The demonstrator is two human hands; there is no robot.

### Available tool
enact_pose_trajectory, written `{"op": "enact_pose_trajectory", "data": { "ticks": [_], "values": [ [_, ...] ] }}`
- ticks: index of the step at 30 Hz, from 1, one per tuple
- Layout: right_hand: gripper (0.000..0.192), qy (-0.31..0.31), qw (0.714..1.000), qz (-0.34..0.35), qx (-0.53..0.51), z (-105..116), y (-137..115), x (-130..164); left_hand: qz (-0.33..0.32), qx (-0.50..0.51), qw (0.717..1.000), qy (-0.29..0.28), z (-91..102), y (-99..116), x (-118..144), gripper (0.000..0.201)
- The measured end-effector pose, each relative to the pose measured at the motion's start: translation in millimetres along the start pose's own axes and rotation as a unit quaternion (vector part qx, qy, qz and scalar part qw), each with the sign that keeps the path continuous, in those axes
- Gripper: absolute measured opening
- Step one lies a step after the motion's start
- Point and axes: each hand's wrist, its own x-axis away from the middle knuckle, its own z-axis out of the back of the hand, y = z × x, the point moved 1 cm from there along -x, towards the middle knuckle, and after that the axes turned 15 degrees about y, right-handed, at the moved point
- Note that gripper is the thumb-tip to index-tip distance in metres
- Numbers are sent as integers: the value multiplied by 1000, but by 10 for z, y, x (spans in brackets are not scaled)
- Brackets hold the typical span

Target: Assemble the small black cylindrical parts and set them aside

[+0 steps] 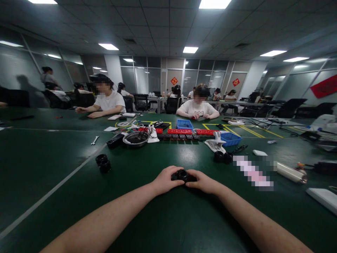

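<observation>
Two hands (184, 181) around one black ring (182, 174)

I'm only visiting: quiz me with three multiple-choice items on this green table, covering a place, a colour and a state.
1. Where is the small black ring-shaped part?
A between both hands
B in a bin
C beside the wrench

2. What colour are the two plastic bins?
A yellow
B blue
C white

3. How are the hands?
A both on the part
B one raised
C both flat

A: the small black ring-shaped part sits between the left hand and right hand.
B: the two plastic bins are blue.
A: both hands close around it.
</observation>
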Motion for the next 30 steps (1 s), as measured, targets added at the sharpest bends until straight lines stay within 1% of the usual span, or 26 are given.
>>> {"op": "enact_pose_trajectory", "data": {
  "ticks": [3, 7, 10, 12, 14, 17, 20, 22, 24, 26, 28, 30],
  "values": [
    [25, 18, 1000, -11, -2, -10, 19, -9, 14, -5, 1000, 3, -3, 8, -3, 40],
    [25, 33, 999, -28, 2, -44, 26, -14, 35, -17, 999, 9, -11, 34, 1, 38],
    [27, 61, 996, -40, 42, -73, 17, -15, 49, -29, 998, 18, -33, 42, 10, 37],
    [31, 90, 991, -37, 92, -111, 6, -16, 63, -37, 997, 33, -54, 40, 17, 36],
    [34, 127, 978, -37, 159, -168, -12, -17, 84, -48, 994, 57, -78, 34, 23, 34],
    [31, 174, 946, -42, 271, -261, -66, -9, 115, -71, 987, 91, -116, 21, 31, 34],
    [26, 185, 914, -21, 359, -313, -139, 6, 125, -86, 982, 112, -138, 10, 37, 35],
    [28, 185, 907, -6, 380, -306, -165, 16, 114, -83, 984, 110, -135, 10, 37, 34],
    [34, 178, 919, 7, 353, -267, -161, 22, 89, -71, 989, 93, -115, 23, 35, 33],
    [42, 149, 947, 27, 283, -203, -135, 21, 61, -57, 994, 68, -83, 47, 31, 32],
    [46, 93, 976, 46, 192, -125, -104, 17, 45, -45, 997, 45, -48, 73, 29, 32],
    [42, 32, 992, 49, 110, -44, -76, 11, 38, -35, 998, 28, -18, 97, 27, 32]
  ]
}}
